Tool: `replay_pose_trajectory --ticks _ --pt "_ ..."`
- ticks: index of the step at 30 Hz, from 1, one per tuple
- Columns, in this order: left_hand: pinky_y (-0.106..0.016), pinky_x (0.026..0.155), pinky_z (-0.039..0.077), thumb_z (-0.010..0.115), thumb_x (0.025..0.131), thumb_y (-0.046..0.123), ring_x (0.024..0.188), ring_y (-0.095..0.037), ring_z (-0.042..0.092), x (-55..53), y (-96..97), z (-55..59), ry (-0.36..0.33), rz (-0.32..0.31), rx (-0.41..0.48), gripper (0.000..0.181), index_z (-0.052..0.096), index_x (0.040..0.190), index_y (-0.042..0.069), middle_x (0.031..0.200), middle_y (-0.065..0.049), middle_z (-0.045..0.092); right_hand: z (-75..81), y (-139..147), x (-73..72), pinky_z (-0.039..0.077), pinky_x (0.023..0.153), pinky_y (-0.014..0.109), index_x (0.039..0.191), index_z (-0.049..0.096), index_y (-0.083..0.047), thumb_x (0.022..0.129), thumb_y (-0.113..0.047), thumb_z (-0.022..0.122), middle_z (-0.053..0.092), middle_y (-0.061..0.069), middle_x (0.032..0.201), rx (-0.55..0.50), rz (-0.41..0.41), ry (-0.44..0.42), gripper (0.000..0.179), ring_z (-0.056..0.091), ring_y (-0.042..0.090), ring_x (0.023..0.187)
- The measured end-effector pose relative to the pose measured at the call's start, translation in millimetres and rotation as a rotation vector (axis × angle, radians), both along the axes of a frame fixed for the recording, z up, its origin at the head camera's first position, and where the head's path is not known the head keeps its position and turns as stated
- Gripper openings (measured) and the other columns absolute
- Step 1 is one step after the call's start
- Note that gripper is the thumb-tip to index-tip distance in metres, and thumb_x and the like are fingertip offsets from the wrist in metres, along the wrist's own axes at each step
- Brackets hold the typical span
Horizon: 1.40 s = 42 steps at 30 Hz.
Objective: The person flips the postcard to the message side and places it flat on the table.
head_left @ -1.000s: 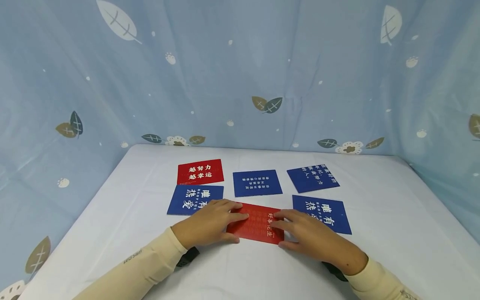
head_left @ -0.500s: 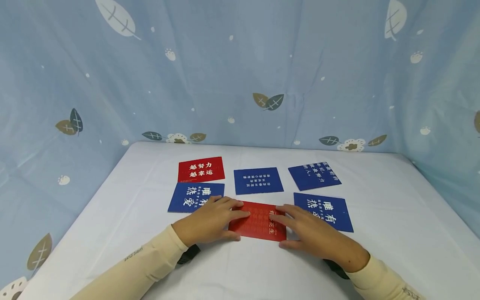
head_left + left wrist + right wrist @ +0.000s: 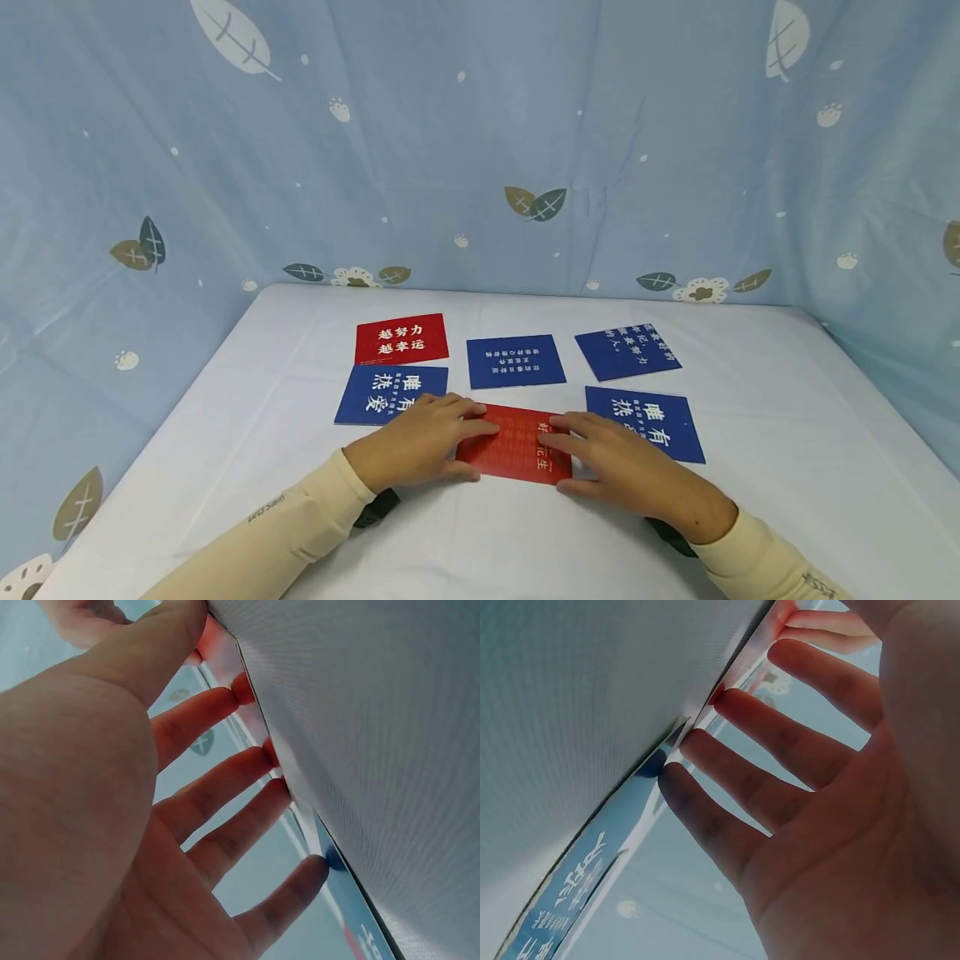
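Note:
A red card [image 3: 513,442] with white characters lies flat on the white table between both hands. My left hand [image 3: 420,446] touches its left end with extended fingers, thumb by the near edge. At the other end, the fingertips of my right hand [image 3: 630,467] rest over the printed characters, with the thumb at the near right corner. In the left wrist view, the little finger meets a blue card [image 3: 356,900]. The right wrist view has the little fingertip touching another blue card [image 3: 574,877]. Each hand partly covers the blue card beside it.
Behind the hands lie another red card [image 3: 401,339], a middle blue card [image 3: 516,362] and a tilted blue card [image 3: 628,352]. Left of centre is a blue card [image 3: 367,396]; one more blue card [image 3: 675,421] is at the right. A patterned blue curtain [image 3: 450,150] encloses the table.
The head view has shifted slightly. My right fingertips have moved a little on the red card, while the cards keep the same arrangement.

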<state>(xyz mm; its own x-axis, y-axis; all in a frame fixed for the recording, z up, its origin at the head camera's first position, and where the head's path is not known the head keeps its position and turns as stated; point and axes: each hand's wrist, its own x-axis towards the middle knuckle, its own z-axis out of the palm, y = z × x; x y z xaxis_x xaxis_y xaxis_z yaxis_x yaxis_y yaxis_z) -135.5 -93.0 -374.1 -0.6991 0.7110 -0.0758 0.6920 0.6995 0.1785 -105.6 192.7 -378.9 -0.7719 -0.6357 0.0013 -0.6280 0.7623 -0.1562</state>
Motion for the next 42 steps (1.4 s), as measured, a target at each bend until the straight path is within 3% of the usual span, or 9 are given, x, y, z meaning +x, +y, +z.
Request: replay_pose_trajectory --ticks 15,26,34,42 --pt "-0.05 0.111 0.044 0.077 0.083 0.05 0.133 -0.023 0.054 0.9 -0.3 -1.2 -0.013 0.003 -0.009 0.064 0.059 0.14 0.027 0.143 -0.002 0.058 2.0 -1.9 3.0 0.054 0.098 0.052 0.128 0.069 -0.021 0.091 -0.035 0.068 0.066 0.005 0.134 0.011 -0.014 0.009 0.04 0.062 0.031 0.125" --pt "-0.049 0.115 0.04 0.074 0.087 0.046 0.111 -0.015 0.064 -0.4 0.1 1.9 0.066 -0.015 0.047 0.041 0.07 0.119 0.021 0.113 0.003 0.071 3.9 -2.2 5.3 0.053 0.101 0.049 0.123 0.071 -0.018 0.093 -0.028 0.064 0.069 -0.001 0.122 -0.046 -0.024 0.074 0.032 0.063 0.023 0.117" --pt "-0.038 0.096 0.05 0.07 0.089 0.049 0.106 -0.015 0.063 0.4 1.5 2.7 0.11 -0.007 0.034 0.037 0.073 0.117 0.025 0.113 0.001 0.069 3.8 -0.8 4.2 0.051 0.101 0.049 0.117 0.073 -0.017 0.093 -0.024 0.062 0.071 -0.003 0.116 -0.07 -0.011 0.118 0.028 0.064 0.022 0.112" --pt "-0.036 0.092 0.052 0.07 0.088 0.048 0.097 -0.011 0.064 2.0 1.8 6.4 0.127 -0.018 0.052 0.036 0.075 0.115 0.024 0.106 0.003 0.072 6.2 -1.0 4.5 0.05 0.103 0.052 0.119 0.072 -0.018 0.091 -0.025 0.063 0.069 -0.002 0.121 -0.06 -0.029 0.085 0.03 0.063 0.024 0.116"
